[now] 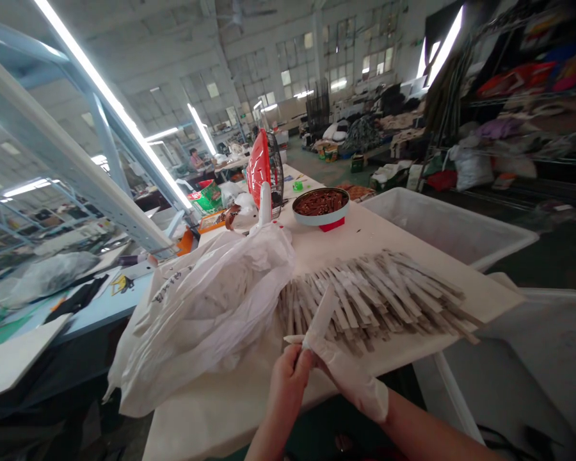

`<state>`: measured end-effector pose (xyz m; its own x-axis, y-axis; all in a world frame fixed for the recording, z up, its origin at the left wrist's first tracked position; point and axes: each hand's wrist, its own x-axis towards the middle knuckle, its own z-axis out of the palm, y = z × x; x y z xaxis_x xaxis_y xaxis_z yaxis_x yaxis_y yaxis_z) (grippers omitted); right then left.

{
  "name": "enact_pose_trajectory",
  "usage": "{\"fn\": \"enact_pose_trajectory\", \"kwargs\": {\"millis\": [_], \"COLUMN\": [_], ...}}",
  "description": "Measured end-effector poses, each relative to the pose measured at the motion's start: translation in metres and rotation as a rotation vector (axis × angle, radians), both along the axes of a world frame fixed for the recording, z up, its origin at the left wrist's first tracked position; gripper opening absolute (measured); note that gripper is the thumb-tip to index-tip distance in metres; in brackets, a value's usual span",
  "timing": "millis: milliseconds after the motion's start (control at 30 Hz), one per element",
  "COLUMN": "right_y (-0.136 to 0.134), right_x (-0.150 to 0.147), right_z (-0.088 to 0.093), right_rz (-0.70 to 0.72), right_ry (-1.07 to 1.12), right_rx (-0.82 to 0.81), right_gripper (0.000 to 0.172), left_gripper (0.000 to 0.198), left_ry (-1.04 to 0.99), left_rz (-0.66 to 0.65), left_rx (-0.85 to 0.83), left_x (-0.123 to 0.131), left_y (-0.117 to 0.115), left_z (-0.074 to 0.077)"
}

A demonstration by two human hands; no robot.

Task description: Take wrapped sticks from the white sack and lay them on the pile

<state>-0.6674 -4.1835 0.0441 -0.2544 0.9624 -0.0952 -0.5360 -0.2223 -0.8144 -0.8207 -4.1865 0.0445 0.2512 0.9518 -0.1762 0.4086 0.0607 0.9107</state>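
A thin white glove (352, 383) covers my right hand (333, 358) as far as the wrist. Two of the glove's fingers stick out apart, one up and away, the other to the left. My bare left hand (288, 381) is closed, its thumb and fingertips pinching the glove near the base of those fingers. Just beyond both hands, a wide pile of thin greyish-white strips (379, 294) lies on the table (211, 410). To the left, a large crumpled white plastic bag (206, 320) spreads over the table and hangs past its edge.
Farther along the table stand a red fan (259, 169) and a round tin (317, 218) of brown pieces. White plastic bins (454, 224) flank the right side. A sloping metal frame (77, 153) rises at left. Another person (195, 159) is in the far background.
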Motion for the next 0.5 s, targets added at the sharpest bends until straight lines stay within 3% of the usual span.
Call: {"fn": "enact_pose_trajectory", "kwargs": {"millis": [167,300,400,500], "right_y": [0.003,0.005,0.009,0.011], "right_x": [-0.001,-0.017,-0.007,0.012], "right_z": [-0.011,-0.031,-0.045,-0.052], "right_rz": [-0.217,-0.118,-0.205,-0.319], "right_ry": [0.195,0.215,0.125,0.007], "right_rx": [-0.152,-0.176,-0.222,-0.231], "right_gripper": [0.048,0.042,0.041,0.047], "left_gripper": [0.032,0.033,0.031,0.026], "left_ry": [-0.019,-0.076,-0.025,0.091], "left_rz": [-0.055,0.007,0.07,0.198], "left_rx": [-0.101,-0.098,-0.135,-0.137], "left_x": [0.002,0.008,0.007,0.011], "left_y": [-0.004,0.0,0.024,0.064], "left_z": [-0.013,-0.032,-0.048,-0.065]}}
